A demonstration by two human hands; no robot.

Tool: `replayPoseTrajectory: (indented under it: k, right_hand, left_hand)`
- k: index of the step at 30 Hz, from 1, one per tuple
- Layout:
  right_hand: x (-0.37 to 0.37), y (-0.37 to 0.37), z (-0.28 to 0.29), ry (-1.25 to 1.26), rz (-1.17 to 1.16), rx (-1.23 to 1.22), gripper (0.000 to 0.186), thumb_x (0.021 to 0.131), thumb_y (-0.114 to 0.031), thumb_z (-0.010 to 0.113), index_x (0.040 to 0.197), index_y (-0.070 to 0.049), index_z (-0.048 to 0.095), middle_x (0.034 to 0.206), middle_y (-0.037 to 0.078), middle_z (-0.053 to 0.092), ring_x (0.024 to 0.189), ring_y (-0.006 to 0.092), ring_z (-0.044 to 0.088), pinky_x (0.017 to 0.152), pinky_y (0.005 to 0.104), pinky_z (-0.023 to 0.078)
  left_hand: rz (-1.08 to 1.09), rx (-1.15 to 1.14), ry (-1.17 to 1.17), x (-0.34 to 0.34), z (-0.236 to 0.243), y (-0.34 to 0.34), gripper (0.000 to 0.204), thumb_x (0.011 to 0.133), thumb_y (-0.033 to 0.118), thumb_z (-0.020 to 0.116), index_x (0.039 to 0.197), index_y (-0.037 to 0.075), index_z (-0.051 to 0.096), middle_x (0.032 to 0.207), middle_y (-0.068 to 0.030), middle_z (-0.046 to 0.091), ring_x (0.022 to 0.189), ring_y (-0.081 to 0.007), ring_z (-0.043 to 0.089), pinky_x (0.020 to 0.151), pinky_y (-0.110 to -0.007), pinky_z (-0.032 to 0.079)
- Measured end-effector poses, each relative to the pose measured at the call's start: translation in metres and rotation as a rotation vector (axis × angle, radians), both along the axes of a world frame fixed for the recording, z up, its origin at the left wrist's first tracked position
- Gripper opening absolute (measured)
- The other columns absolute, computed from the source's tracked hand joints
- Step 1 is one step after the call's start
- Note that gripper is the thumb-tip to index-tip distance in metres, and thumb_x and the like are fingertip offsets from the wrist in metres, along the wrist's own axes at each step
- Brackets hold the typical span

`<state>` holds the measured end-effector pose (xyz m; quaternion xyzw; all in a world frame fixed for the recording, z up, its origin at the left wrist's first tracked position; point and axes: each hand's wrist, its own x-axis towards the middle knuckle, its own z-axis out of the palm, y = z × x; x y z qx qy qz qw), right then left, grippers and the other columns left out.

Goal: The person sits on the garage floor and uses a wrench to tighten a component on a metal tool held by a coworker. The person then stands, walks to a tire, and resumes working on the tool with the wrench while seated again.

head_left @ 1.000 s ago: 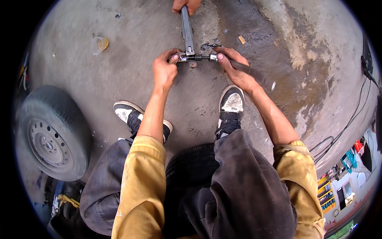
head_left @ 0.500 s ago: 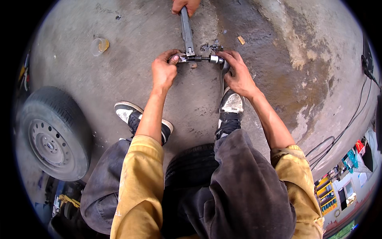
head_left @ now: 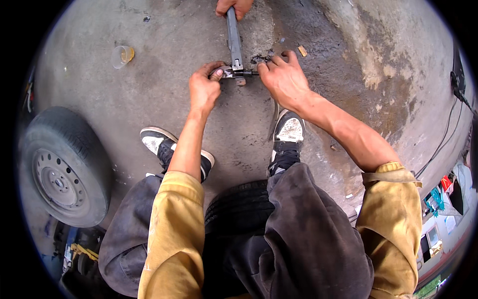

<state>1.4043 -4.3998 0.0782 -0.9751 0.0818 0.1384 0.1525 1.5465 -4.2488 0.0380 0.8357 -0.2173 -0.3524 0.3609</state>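
Note:
My left hand [head_left: 205, 87] pinches the left end of a small shiny metal part [head_left: 227, 73] between thumb and fingers. A black threaded shaft [head_left: 250, 73] runs from this part to the right. My right hand [head_left: 285, 82] is curled over the shaft's right end, where a socket wrench sits. The hand hides the socket; a stretch of the wrench handle [head_left: 275, 119] shows below, near my shoe. From the far side another person's hand [head_left: 234, 7] grips a grey metal bar [head_left: 234, 40], whose lower end meets the metal part.
A wheel with its tyre [head_left: 64, 169] stands at the left, and another tyre [head_left: 239, 207] is between my legs. On the concrete floor are a clear plastic cup [head_left: 122, 57] with yellowish liquid, a small tan chip [head_left: 302, 51] and dark debris. Black cables [head_left: 445, 134] lie at the right.
My right hand has turned over and closed across the socket end, covering the chrome socket that showed before. My right elbow has swung outward. The left hand and the other person's hand stay nearly still.

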Motion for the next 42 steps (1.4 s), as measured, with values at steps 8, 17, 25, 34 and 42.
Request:
replayPoseTrajectory:
  k: [8,17,25,34,42]
  right_hand:
    - [0.033,-0.052,-0.005,0.572,-0.083,0.760,0.033,0.084,-0.020,0.062,0.106,0.005,0.060,0.102,0.024,0.062,0.098,0.0362,0.059,0.085,0.0424,0.046]
    - [0.002,-0.008,-0.007,-0.030,-0.152,0.038,0.028,0.077,-0.020,0.066,0.093,0.001,0.058,0.091,0.014,0.064,0.097,0.0334,0.057,0.086,0.0391,0.045]
    - [0.024,-0.035,0.005,0.431,0.027,0.330,0.022,0.080,-0.016,0.062,0.094,0.000,0.061,0.097,0.019,0.063,0.101,0.0349,0.056,0.085,0.0453,0.044]
    - [0.003,-0.026,0.001,0.189,-0.049,0.239,0.034,0.077,-0.021,0.068,0.101,-0.001,0.054,0.099,0.017,0.058,0.105,0.0337,0.050,0.088,0.0443,0.039]
    - [0.011,-0.011,0.005,0.265,-0.015,0.059,0.030,0.079,-0.020,0.065,0.101,-0.002,0.055,0.096,0.015,0.060,0.103,0.0323,0.051,0.086,0.0448,0.038]
  left_hand:
    - [-0.005,-0.028,0.031,-0.003,0.001,-0.004,0.020,0.086,0.007,0.059,0.103,-0.003,0.064,0.095,-0.0125,0.068,0.087,-0.0172,0.062,0.080,-0.027,0.046]
    - [-0.002,-0.007,-0.019,-0.004,0.004,-0.005,0.021,0.085,0.009,0.060,0.104,0.001,0.065,0.093,-0.0119,0.068,0.087,-0.0180,0.062,0.080,-0.028,0.046]
    - [-0.033,0.002,-0.012,-0.002,0.000,-0.004,0.022,0.086,0.008,0.059,0.105,0.000,0.064,0.095,-0.0128,0.068,0.089,-0.0179,0.062,0.082,-0.029,0.046]
    - [0.039,0.001,0.041,-0.008,0.006,-0.009,0.018,0.082,0.007,0.061,0.099,0.004,0.067,0.093,-0.0133,0.066,0.087,-0.0264,0.063,0.078,-0.032,0.046]
    - [0.069,-0.021,0.061,-0.003,-0.005,-0.002,0.018,0.082,0.007,0.062,0.100,0.004,0.067,0.094,-0.0118,0.067,0.089,-0.0244,0.063,0.078,-0.032,0.046]
